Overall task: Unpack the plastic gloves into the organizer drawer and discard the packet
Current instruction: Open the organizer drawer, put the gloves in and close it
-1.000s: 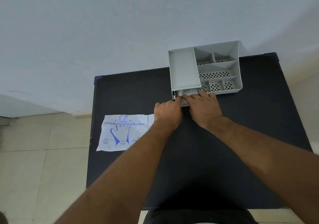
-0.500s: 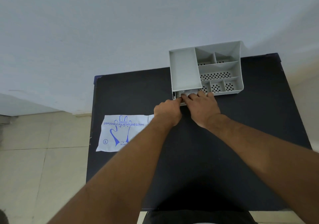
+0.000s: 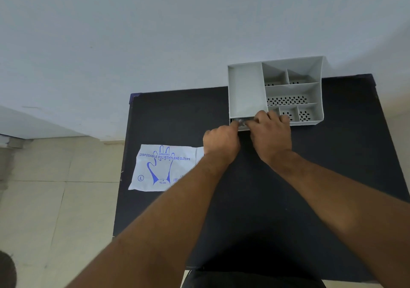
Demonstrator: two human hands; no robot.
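Note:
The grey organizer (image 3: 246,88) stands at the table's far edge. Its small drawer (image 3: 243,128) sticks out slightly at the front left, with a bit of crumpled clear plastic gloves (image 3: 240,122) showing in the gap. My left hand (image 3: 221,145) is curled, its fingertips at the drawer's left front. My right hand (image 3: 271,136) lies over the drawer front with fingers stretched forward, hiding most of the drawer. The white glove packet (image 3: 164,167), printed in blue, lies flat to the left, partly under my left wrist.
The black table (image 3: 332,165) ends close to the packet's left edge, with beige floor tiles (image 3: 55,199) beyond. The organizer's perforated compartments (image 3: 288,100) on the right hold nothing. A pale wall (image 3: 155,32) rises behind the table.
The drawer has slid further into the organizer, and both hands have moved forward with it. The packet has not moved.

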